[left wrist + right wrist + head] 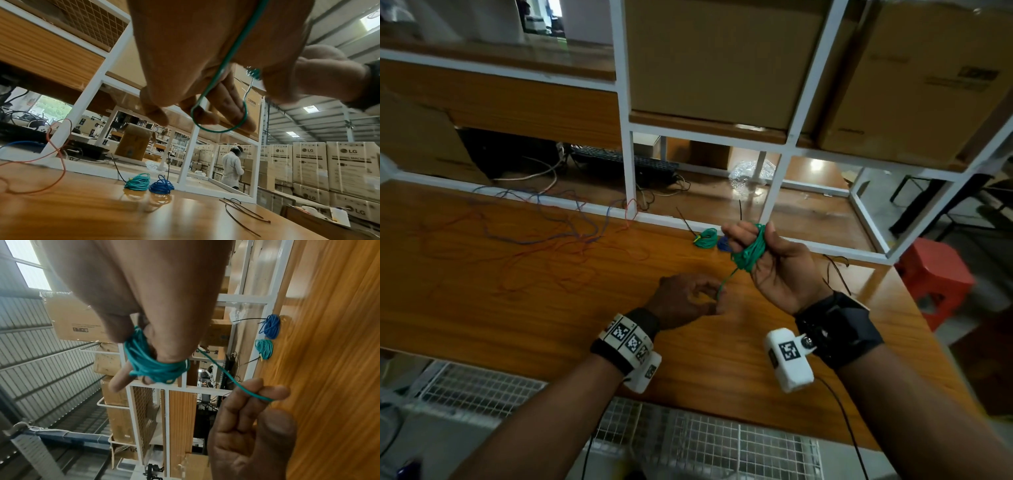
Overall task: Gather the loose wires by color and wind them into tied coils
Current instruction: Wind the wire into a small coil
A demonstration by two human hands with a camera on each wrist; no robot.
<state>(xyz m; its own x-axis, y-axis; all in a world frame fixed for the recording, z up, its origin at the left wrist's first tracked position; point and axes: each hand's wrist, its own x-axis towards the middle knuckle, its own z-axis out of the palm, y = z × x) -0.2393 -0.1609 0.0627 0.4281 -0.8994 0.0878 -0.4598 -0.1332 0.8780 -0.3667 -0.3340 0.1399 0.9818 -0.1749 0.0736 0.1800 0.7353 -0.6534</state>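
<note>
The right hand point(774, 263) is raised above the counter point(551, 325), its fingers curled round a green wire coil point(751, 250) wound about them; the windings sit bunched across the fingers and palm. One free tail point(726, 282) of the same wire runs down from the coil to the left hand point(685, 301), which pinches it between thumb and fingertips point(275, 393), low and just short of the coil on the near side. In the left wrist view the tail bends in a loop below the fingers.

Judgement on handling: the wire is thin, light and pliable, but it holds a bend and will likely spring open if the windings are released. Hold is best kept across the bundled windings, with the tail taken close to its end under light tension.

Beyond the coil, at the far edge of the counter, lie a finished green coil point(705, 238) and a blue coil point(161, 185) side by side. Loose cable ties point(244, 211) lie on the counter to the right of the coil. Red and blue loose wires point(544, 236) are spread well to its left, not yet gathered.
</note>
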